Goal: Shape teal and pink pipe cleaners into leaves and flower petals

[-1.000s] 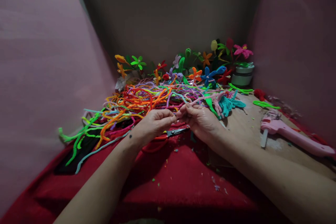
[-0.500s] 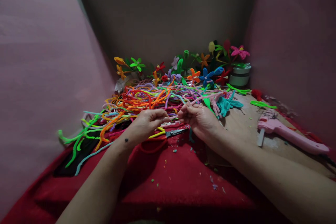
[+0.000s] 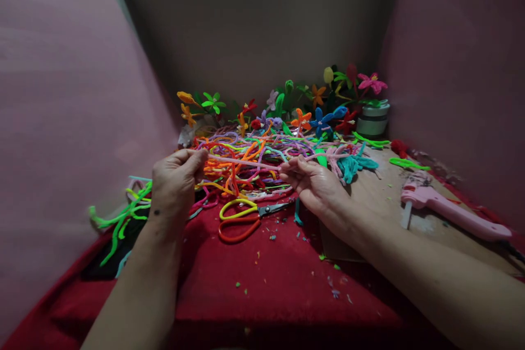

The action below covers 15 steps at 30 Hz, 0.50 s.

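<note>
A light pink pipe cleaner [image 3: 246, 162] is stretched between my two hands over the pile. My left hand [image 3: 178, 178] is closed on its left end in a pinch. At the other side my right hand [image 3: 314, 183] pinches it between thumb and fingers, and a length runs on past that hand to the right. Beneath and behind lies a tangled heap of pipe cleaners [image 3: 233, 175] in many colours. Scissors [image 3: 240, 220] with one yellow and one red handle loop rest on the cloth between my forearms, blades pointing right.
Finished pipe-cleaner flowers [image 3: 322, 120] stand along the back, near a pale green pot [image 3: 372, 119]. On a cardboard sheet [image 3: 375, 191] at the right are a pink glue gun [image 3: 455, 210] and a teal pipe-cleaner bundle [image 3: 355, 163]. Scraps dot the red cloth [image 3: 279, 284].
My left hand has moved left, away from my right hand, so the pink pipe cleaner now spans the gap. My right hand stays nearly in place. The scissors' handles are now uncovered.
</note>
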Tool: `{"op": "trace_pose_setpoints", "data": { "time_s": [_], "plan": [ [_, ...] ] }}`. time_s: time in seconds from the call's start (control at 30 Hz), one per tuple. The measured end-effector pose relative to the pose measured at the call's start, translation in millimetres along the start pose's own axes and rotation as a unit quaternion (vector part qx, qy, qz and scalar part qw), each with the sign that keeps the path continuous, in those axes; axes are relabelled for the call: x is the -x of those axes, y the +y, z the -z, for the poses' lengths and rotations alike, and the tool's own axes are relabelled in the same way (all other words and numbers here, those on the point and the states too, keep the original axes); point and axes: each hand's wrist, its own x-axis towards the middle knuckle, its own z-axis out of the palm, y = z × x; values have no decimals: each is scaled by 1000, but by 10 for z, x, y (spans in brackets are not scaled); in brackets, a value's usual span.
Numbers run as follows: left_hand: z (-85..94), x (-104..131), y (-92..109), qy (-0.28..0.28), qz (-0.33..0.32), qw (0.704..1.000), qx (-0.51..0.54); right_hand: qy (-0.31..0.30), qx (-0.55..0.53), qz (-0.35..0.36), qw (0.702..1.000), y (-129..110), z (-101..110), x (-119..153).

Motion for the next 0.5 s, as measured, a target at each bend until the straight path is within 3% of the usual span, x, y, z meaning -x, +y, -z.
{"op": "trace_pose_setpoints", "data": {
  "time_s": [0.1, 0.2, 0.33, 0.37, 0.43, 0.5],
  "plan": [
    [30, -69, -60, 69, -5, 983, 168, 17, -13, 12, 1000, -11, 21, -39],
    [63, -128, -132, 48, 55, 969, 237, 23, -32, 29, 999, -19, 22, -69],
    [-41, -20, -124, -77, 139, 967, 201, 16, -46, 32, 998, -13, -5, -50],
    [-101, 41, -104, -147, 158, 959, 182, 9, -44, 30, 999, -8, -12, -39],
    [-246, 179, -61, -267, 170, 935, 161, -14, -32, 23, 999, 6, -21, -16],
    [-394, 305, -33, -310, 153, 921, 179, -49, -5, 12, 999, 22, -28, 2]
  ]
}}
